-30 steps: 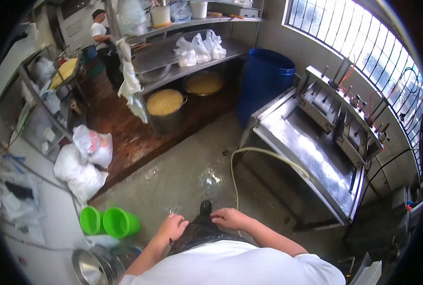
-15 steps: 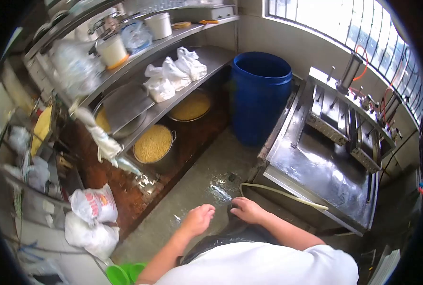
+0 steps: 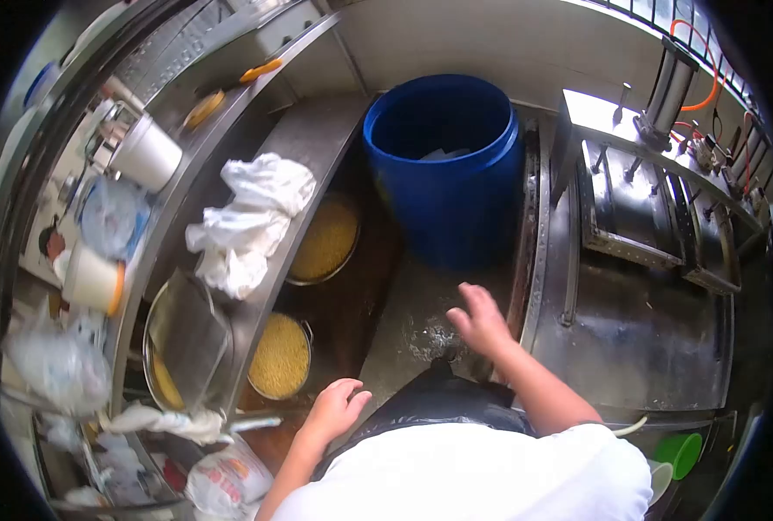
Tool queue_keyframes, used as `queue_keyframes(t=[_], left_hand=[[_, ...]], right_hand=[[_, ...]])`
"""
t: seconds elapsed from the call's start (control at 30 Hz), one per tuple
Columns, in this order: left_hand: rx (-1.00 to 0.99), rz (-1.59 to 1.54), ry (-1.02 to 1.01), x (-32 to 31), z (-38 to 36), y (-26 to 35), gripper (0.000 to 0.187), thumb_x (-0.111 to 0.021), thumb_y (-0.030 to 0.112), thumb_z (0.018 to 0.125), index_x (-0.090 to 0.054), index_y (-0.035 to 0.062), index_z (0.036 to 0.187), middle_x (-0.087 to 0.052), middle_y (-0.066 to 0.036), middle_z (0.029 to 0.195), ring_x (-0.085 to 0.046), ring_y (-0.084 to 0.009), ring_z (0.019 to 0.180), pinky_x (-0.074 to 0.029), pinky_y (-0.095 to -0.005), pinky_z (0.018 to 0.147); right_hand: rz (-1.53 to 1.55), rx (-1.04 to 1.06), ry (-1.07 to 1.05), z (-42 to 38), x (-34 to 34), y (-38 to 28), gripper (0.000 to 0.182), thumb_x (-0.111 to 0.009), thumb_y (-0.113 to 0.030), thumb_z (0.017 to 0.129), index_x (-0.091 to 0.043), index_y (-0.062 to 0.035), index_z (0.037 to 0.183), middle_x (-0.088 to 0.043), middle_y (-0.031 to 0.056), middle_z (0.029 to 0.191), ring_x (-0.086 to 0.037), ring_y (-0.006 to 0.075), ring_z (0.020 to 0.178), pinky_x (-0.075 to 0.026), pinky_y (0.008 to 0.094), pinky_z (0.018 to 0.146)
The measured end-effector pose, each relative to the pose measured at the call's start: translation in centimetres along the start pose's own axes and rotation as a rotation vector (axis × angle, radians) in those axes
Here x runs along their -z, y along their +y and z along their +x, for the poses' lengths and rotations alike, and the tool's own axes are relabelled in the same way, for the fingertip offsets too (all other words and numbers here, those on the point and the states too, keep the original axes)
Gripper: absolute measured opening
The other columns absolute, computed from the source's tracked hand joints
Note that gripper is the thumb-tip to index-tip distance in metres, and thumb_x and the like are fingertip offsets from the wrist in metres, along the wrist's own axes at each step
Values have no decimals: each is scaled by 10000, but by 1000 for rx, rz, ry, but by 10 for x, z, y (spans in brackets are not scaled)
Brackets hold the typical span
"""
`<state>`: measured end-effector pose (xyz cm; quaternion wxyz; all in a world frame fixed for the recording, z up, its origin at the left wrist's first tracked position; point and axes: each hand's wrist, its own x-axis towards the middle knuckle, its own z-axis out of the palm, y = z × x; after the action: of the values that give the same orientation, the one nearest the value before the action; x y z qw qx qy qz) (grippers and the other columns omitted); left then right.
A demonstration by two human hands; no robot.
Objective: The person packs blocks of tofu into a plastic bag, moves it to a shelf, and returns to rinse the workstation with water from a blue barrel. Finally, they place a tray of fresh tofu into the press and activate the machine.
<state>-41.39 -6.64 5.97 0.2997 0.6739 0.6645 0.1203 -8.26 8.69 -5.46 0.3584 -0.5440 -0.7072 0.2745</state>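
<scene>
My left hand (image 3: 336,408) hangs in the air in front of my body, holding nothing, with thumb and fingers loosely apart. It is nearest to a metal pot of yellow grains or beans (image 3: 279,356) on the floor under the shelf. Further forward, my right hand (image 3: 480,321) reaches out over the wet floor with fingers apart and nothing in it. Beyond it stands a big open blue barrel (image 3: 456,200), with something pale inside. A dark shiny apron (image 3: 438,395) covers my front below the white shirt.
Steel shelves on the left carry white cloth bundles (image 3: 256,213), a white bucket (image 3: 146,154) and plastic bags. A second yellow-filled pot (image 3: 325,239) sits below. To the right is a steel press table (image 3: 638,347) with cylinders. A green bucket (image 3: 680,453) stands lower right.
My view has turned and come closer to the blue barrel. My right hand has moved forward and its fingers have opened out; my hands are now further apart.
</scene>
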Motion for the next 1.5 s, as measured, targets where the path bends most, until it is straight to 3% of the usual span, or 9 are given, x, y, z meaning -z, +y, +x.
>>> queue_keyframes(t=[0.43,0.57,0.8,0.9,1.0,1.13,1.23,1.4,1.5], left_hand=[[-587,-41,-258,17,337,82,353,-735,270,978,-726,-24,1173,-731,-229,1171,-707,-391,1099,-567,-452,969],[-779,-143,-37,40,474,127,290,-725,237,980,-729,-15,1124,-738,-218,1088,-709,-388,1040,-566,-456,934],[-587,81,-188,-30,770,172,517,-707,399,964,-722,-52,1215,-719,-309,1223,-678,-450,1188,-528,-497,1034],[-375,8,-384,-127,874,138,562,-710,414,968,-692,-2,1345,-686,-281,1365,-642,-409,1309,-495,-463,1105],[-244,-124,-522,-209,938,84,845,-646,558,995,-533,-127,1476,-536,-356,1520,-487,-439,1477,-389,-429,1230],[80,-190,-681,-257,939,65,820,-669,546,977,-532,-52,1520,-510,-294,1586,-468,-404,1505,-422,-443,1201],[-162,17,-645,-297,934,43,542,-728,286,954,-671,-43,1380,-682,-278,1387,-653,-419,1303,-499,-491,1105],[-419,682,-775,-308,908,23,444,-692,259,964,-723,22,1338,-690,-236,1396,-661,-395,1307,-524,-511,1093],[-355,684,-320,-213,866,66,423,-692,275,962,-738,54,1320,-697,-222,1383,-676,-357,1293,-540,-505,1084]], right_hand=[[187,-239,270,151,42,53,616,-706,-395,1043,-537,-11,1493,-545,248,1487,-619,395,1284,-532,444,1070],[82,-218,261,194,43,43,592,-760,-310,997,-558,-17,1469,-582,254,1458,-571,431,1358,-477,460,1146],[-348,52,350,329,68,27,688,-796,-387,922,-582,-10,1457,-587,224,1498,-503,461,1445,-396,540,1218],[-427,-31,202,371,56,38,705,-724,-488,958,-580,-34,1479,-540,195,1564,-405,443,1530,-299,601,1258],[-574,-146,58,382,38,54,750,-572,-629,1001,-577,-82,1513,-534,135,1584,-312,393,1590,-148,600,1306],[-564,-200,37,385,41,56,751,-503,-688,1020,-599,-131,1515,-569,80,1557,-348,349,1578,-68,561,1328],[-515,-218,38,387,44,56,720,-521,-656,1029,-580,-144,1531,-557,67,1568,-330,316,1589,-55,545,1336],[-481,-253,13,385,44,62,752,-475,-693,1035,-549,-160,1560,-536,62,1594,-302,300,1605,-9,539,1340],[-468,-272,-14,381,44,63,762,-469,-707,1031,-504,-204,1603,-518,37,1616,-286,300,1611,26,555,1331]])
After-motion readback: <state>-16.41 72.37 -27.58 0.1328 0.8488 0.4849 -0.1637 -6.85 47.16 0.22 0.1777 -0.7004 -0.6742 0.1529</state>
